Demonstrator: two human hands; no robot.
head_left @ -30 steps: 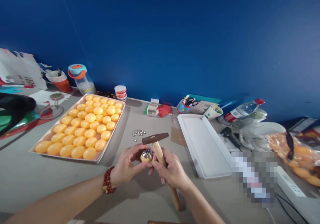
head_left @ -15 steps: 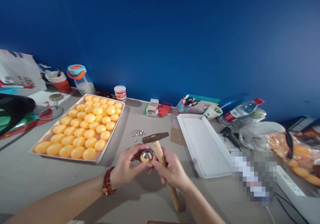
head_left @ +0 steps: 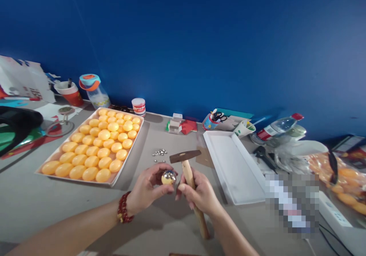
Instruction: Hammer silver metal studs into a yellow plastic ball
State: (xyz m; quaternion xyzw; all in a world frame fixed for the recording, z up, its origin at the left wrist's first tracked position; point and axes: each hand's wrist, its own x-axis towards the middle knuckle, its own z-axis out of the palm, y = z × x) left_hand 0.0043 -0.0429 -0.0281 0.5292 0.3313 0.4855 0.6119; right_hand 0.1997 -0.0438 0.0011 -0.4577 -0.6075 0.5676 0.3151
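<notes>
My left hand [head_left: 153, 185], with a dark red bead bracelet at the wrist, grips a shiny metal ball [head_left: 168, 177] between thumb and fingers. The ball looks silvery, with a yellowish lower side. Wrapped round the wooden handle of a hammer [head_left: 188, 172] is my right hand [head_left: 200, 193], its thumb pointing toward the ball. The hammer's dark head is uppermost, and its handle slants down to the right. Several small shiny metal pieces [head_left: 160, 153] lie on the table beyond my hands.
At left sits a shallow box [head_left: 114, 181] of orange balls; at right, a white tray [head_left: 237, 172]. Along the blue wall stand a jug [head_left: 95, 94], a round tub [head_left: 138, 107], a pen cup [head_left: 210, 122] and a bottle [head_left: 274, 130]. A power strip [head_left: 334, 210] lies far right.
My right hand has shifted right with the hammer, opening a gap from the ball. Another small metal piece now shows beyond my left hand, which still grips the ball.
</notes>
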